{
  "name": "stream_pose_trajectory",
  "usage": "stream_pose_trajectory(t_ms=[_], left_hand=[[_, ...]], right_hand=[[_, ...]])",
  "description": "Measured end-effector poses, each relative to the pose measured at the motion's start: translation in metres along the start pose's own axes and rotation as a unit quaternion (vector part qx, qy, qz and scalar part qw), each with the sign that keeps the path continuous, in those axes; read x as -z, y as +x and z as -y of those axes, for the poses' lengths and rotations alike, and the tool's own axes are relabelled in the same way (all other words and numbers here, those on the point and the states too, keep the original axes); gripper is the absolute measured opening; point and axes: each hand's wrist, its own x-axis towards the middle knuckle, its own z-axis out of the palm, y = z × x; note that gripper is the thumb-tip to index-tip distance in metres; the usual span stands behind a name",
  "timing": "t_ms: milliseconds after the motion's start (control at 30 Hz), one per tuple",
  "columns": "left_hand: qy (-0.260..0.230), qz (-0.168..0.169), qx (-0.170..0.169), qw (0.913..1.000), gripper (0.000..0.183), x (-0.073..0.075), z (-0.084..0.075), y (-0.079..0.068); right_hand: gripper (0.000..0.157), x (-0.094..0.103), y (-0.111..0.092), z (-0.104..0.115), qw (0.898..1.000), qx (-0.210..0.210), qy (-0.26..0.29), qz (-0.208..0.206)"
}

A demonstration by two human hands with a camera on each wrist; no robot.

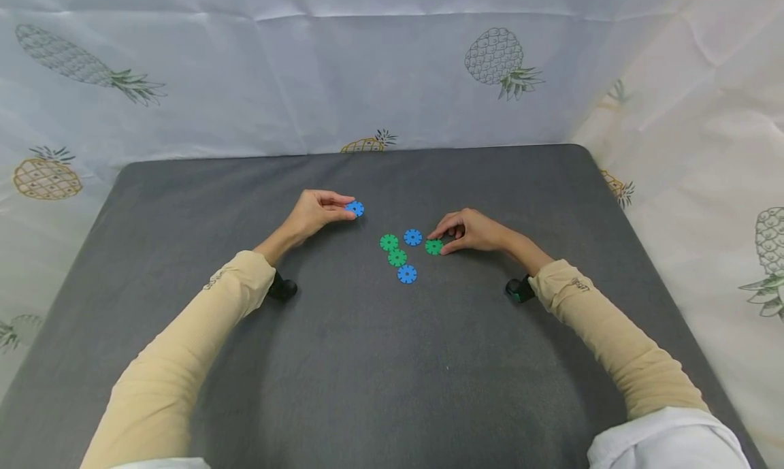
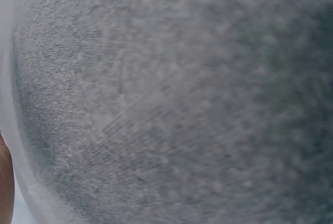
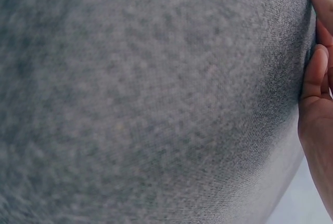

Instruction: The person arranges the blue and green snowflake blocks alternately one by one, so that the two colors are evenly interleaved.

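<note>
In the head view my left hand (image 1: 316, 212) pinches a blue notched disc (image 1: 356, 209) between thumb and fingers, at the far middle of the table. To the right, my right hand (image 1: 476, 231) holds a green notched disc (image 1: 433, 247) by its edge, thumb on the near side and index finger on the far side. Between the hands lie a second blue disc (image 1: 412, 237), two more green discs (image 1: 388, 242) whose edges meet, and a third blue disc (image 1: 407, 273) nearest me. The right wrist view catches my curled fingers (image 3: 318, 70) at its right edge.
A dark grey cloth covers the table (image 1: 392, 374), its rounded corners at the back. Behind and to the right hangs a white curtain (image 1: 367, 60) printed with pineapples. Black wrist cameras (image 1: 282, 288) sit under both wrists, low over the cloth.
</note>
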Motion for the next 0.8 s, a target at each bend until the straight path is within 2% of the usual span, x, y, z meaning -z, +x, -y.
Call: stream_pose_trajectory(t_ms=[167, 467, 667, 800], left_hand=[[0.002, -0.023, 0.002, 0.9997, 0.033, 0.001, 0.001, 0.005], [-0.013, -0.040, -0.003, 0.9991, 0.033, 0.004, 0.003, 0.012], [-0.006, -0.041, -0.009, 0.9991, 0.038, 0.003, 0.004, 0.017], [-0.002, -0.055, -0.006, 0.9985, 0.039, 0.000, 0.004, 0.021]], right_hand=[[0.031, 0.001, -0.001, -0.001, 1.000, 0.005, -0.001, 0.001], [0.031, 0.001, -0.001, -0.001, 1.000, 0.001, -0.004, 0.003], [0.031, 0.000, -0.001, -0.002, 1.000, -0.002, -0.006, 0.001], [0.031, 0.000, -0.001, -0.002, 1.000, -0.002, -0.005, 0.000]])
